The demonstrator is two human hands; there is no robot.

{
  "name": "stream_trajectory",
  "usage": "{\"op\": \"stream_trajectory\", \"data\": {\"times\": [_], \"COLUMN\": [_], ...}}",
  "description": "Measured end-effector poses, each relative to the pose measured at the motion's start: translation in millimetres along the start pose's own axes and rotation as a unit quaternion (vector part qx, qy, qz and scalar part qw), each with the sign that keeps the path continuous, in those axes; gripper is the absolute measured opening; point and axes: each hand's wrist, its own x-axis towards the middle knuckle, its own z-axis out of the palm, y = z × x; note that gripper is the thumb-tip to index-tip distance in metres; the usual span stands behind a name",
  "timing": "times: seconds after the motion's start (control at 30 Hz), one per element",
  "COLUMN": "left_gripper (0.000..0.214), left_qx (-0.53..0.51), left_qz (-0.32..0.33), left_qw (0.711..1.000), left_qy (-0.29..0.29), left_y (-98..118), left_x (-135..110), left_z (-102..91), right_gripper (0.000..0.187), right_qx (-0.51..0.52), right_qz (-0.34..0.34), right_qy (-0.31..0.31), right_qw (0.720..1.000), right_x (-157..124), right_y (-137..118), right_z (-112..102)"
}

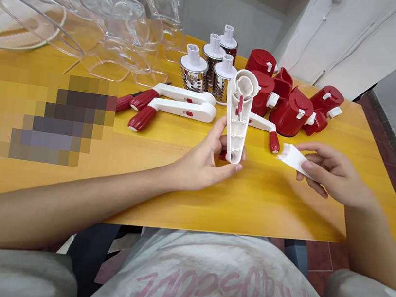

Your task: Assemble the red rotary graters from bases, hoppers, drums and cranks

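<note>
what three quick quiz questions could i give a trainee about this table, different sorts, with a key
1. Which of the person's hands holds the white crank handle that shows its hollow inside?
2. True or false: the white cover is fitted onto that crank handle.
3. How many metal grater drums with white hubs stand on the table? a) two b) four c) six

Key
1. The left hand.
2. False; the right hand holds it apart.
3. b) four.
</note>
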Motion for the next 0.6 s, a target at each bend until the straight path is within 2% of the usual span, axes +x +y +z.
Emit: {"op": "stream_trajectory", "data": {"times": [0.1,0.2,0.33,0.4,0.53,0.6], "left_gripper": [0.092,0.094,0.124,0.129,0.103,0.1], "left_qx": [-0.002,-0.019,-0.039,-0.043,-0.064,-0.066], "left_qz": [-0.005,-0.017,-0.015,-0.004,0.016,0.025], "left_qw": [1.0,1.0,0.999,0.999,0.997,0.997], "left_qy": [-0.005,0.0,0.02,0.028,0.036,0.042], "left_y": [2.4,1.6,-4.6,-5.2,0.9,3.5], "left_x": [-0.2,-0.6,-1.2,-1.5,-0.4,1.2], "left_z": [1.3,2.1,0.3,-0.7,0.3,1.8], "right_gripper": [0.048,0.048,0.041,0.038,0.035,0.038], "right_qx": [0.013,0.015,0.032,0.069,0.114,0.117], "right_qz": [-0.044,-0.068,-0.101,-0.131,-0.12,-0.099], "right_qy": [0.003,-0.004,0.013,0.021,-0.033,-0.034], "right_qw": [0.999,0.998,0.994,0.989,0.986,0.988], "right_x": [25.8,38.8,47.8,53.0,64.8,70.1], "right_y": [-9.2,-19.4,-33.9,-40.1,-47.8,-48.9], "right_z": [11.1,14.8,13.2,13.3,22.6,31.3]}}
